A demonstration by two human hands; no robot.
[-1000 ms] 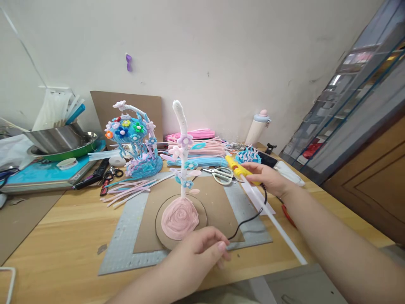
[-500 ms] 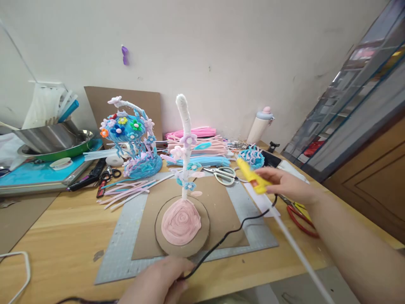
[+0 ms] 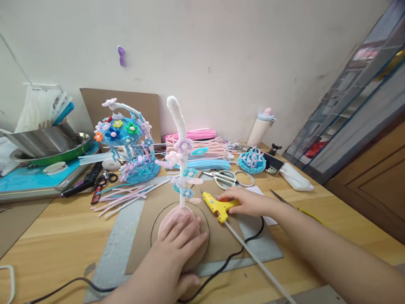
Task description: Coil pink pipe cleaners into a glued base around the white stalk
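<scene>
My left hand [image 3: 180, 240] lies with spread fingers over the pink coiled base [image 3: 164, 217] on a round piece of cardboard [image 3: 202, 242]. From that base rises a white fuzzy stem [image 3: 177, 118] with purple, pink and blue flowers and leaves on it. To the right of the stem, my right hand [image 3: 245, 202] grips a yellow glue gun [image 3: 215, 205] by its handle, nozzle toward the stem. A long white glue stick [image 3: 259, 261] sticks out of the gun's back. Its black cord [image 3: 230, 257] runs across the mat.
A finished blue jellyfish-like piece with flowers [image 3: 126, 143] stands at the back left. Behind the stem lie bundles of pipe cleaners [image 3: 199, 147]. White-handled scissors [image 3: 224, 178], a blue round piece [image 3: 252, 161], a phone [image 3: 274, 162] and a bottle [image 3: 261, 128] are at the back right.
My left hand has let go of the black cord and moved up onto the pink base. My right hand has brought the glue gun left and down, nearer the stem.
</scene>
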